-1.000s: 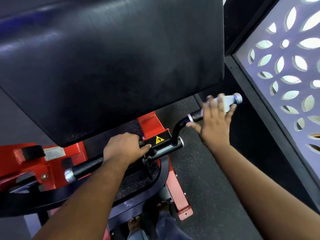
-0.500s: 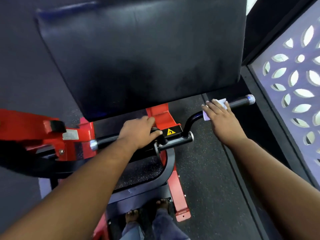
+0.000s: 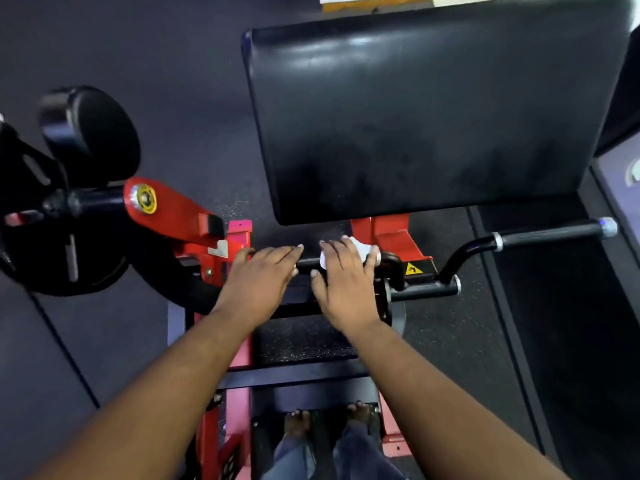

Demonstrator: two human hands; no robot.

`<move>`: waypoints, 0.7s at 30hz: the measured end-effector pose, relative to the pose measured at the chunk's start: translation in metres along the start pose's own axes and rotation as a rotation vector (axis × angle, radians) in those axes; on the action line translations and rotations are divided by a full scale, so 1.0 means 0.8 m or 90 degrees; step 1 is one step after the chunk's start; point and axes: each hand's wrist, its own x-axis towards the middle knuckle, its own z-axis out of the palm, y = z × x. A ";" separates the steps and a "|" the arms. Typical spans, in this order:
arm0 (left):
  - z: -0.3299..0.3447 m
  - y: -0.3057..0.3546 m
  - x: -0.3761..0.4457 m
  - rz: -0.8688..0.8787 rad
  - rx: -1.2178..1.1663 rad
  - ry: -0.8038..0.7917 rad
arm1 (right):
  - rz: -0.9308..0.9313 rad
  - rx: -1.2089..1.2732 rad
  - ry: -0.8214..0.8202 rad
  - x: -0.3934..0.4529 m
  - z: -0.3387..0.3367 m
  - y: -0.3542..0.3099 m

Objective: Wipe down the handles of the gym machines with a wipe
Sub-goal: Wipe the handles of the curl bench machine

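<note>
I stand over a red and black curl machine. Its left black handle [image 3: 306, 263] runs between my two hands, mostly covered by them. My right hand [image 3: 343, 282] presses a crumpled white wipe [image 3: 360, 250] onto the inner end of this handle. My left hand [image 3: 261, 282] lies flat over the handle's outer part, fingers stretched and close together. The right black handle [image 3: 547, 234] with its silver end cap sticks out to the right, bare and untouched.
A large black arm pad [image 3: 426, 119] slopes above the handles. A red lever arm [image 3: 173, 213] leads left to a black weight plate [image 3: 62, 216]. My bare feet [image 3: 329, 420] rest on the machine's base. Dark rubber floor lies all around.
My right hand has carried the wipe off the right handle to the inner end of the left handle. My left hand has loosened from a grip to a flat hold. The view swung left.
</note>
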 end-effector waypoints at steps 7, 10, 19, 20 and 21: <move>0.002 0.002 0.005 -0.042 -0.041 -0.036 | 0.064 -0.051 0.051 0.007 -0.013 0.063; -0.002 0.006 0.007 -0.044 -0.028 -0.053 | 0.004 -0.007 0.046 0.000 0.004 0.020; -0.009 0.015 0.008 -0.064 -0.034 -0.092 | 0.194 -0.014 0.111 0.011 0.003 0.022; -0.008 0.016 0.009 -0.066 -0.036 -0.093 | 0.147 0.000 0.098 0.012 0.006 0.006; -0.007 0.016 0.010 -0.071 -0.037 -0.093 | 0.087 0.011 0.081 0.013 0.008 -0.007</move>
